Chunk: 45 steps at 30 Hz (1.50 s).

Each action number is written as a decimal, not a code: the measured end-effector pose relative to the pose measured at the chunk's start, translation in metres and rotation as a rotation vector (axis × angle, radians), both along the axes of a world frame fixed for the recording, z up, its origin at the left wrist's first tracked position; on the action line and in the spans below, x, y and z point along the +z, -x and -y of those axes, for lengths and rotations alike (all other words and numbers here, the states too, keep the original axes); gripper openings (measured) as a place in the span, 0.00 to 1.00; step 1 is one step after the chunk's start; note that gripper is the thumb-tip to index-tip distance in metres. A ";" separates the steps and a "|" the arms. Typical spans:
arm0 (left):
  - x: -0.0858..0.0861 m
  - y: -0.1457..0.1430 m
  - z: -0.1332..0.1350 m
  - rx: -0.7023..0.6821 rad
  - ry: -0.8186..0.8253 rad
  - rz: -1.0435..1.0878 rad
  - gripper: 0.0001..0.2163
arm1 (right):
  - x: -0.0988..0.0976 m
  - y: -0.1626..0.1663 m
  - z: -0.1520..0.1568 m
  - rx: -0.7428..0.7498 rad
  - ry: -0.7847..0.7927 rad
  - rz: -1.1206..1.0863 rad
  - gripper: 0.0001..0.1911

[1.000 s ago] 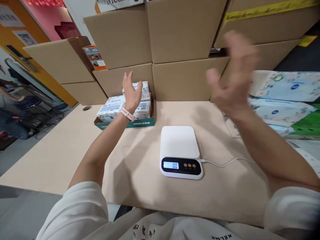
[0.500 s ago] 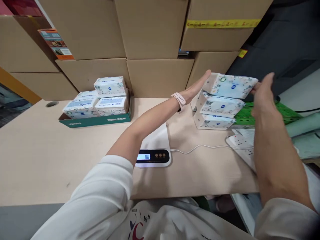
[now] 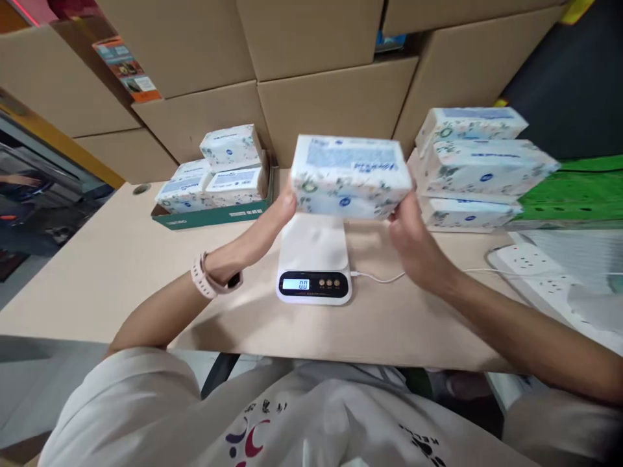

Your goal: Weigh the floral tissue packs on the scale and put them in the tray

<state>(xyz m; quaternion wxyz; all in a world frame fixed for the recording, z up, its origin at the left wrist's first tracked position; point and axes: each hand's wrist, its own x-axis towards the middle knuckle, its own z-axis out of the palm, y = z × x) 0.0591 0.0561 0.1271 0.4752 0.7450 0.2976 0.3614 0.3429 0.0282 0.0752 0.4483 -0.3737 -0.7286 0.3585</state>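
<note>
A white tissue pack (image 3: 350,175) with a floral print is held in the air just above the white kitchen scale (image 3: 315,263). My left hand (image 3: 275,217) grips its left end and my right hand (image 3: 413,237) grips its right end. The pack does not touch the scale platform, and the display reads 0.0. A pale watch sits on my left wrist.
A green tray (image 3: 214,214) with several tissue packs stands at the back left. A stack of tissue packs (image 3: 479,165) rises at the right, beside a green sheet. A white power strip (image 3: 535,263) and the scale's cable lie at the right. Cardboard boxes (image 3: 335,107) wall the back.
Both hands reached right to the stack, took the top tissue pack from it and carried it left over the scale. The camera view swung along.
</note>
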 end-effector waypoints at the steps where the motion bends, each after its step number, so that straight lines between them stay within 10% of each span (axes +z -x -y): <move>1: -0.011 0.013 0.011 -0.004 -0.023 -0.034 0.42 | -0.010 0.010 0.007 0.039 0.028 -0.011 0.56; 9: -0.076 0.047 0.043 -0.006 0.085 -0.062 0.42 | -0.064 0.020 0.021 0.133 0.198 0.092 0.49; 18: -0.115 0.075 0.031 0.185 0.199 0.096 0.40 | -0.088 -0.005 0.010 -0.136 -0.291 0.062 0.38; 24: -0.114 0.085 0.029 0.197 0.432 0.220 0.43 | -0.092 -0.010 0.009 -0.185 -0.297 0.031 0.36; 45: -0.107 0.077 0.036 0.178 0.443 0.255 0.43 | -0.097 -0.011 0.008 -0.118 -0.318 0.005 0.38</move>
